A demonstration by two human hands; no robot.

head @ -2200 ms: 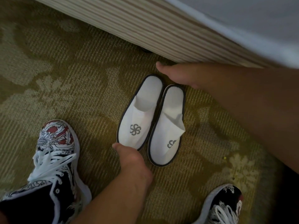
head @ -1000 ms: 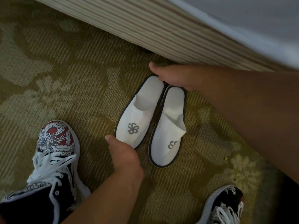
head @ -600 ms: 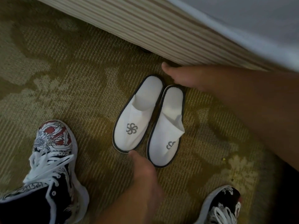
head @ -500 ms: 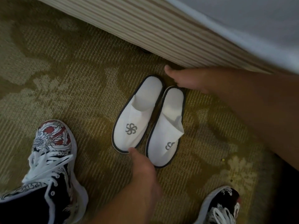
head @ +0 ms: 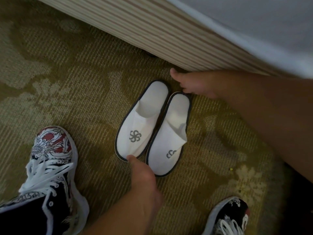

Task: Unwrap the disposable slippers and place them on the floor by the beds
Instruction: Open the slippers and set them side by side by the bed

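Two white disposable slippers with dark trim and grey swirl logos lie unwrapped, side by side, on the patterned carpet beside the bed. The left slipper and the right slipper touch along their inner edges, with their toes pointing toward me. My left hand reaches in from below; its thumb touches the toe rim of the left slipper, and its fingers are hidden under the hand. My right hand comes in from the right, fingertips resting at the heel of the right slipper and thumb stretched toward the bed base.
The striped bed base runs diagonally across the top, with white bedding above it. My patterned sneakers stand on the olive carpet: the left shoe at lower left, the right shoe at lower right.
My left hand moved from the outer side of the left slipper's toe to between the two toes. My right hand shifted slightly right, onto the right slipper's heel. The slippers were nudged into line.
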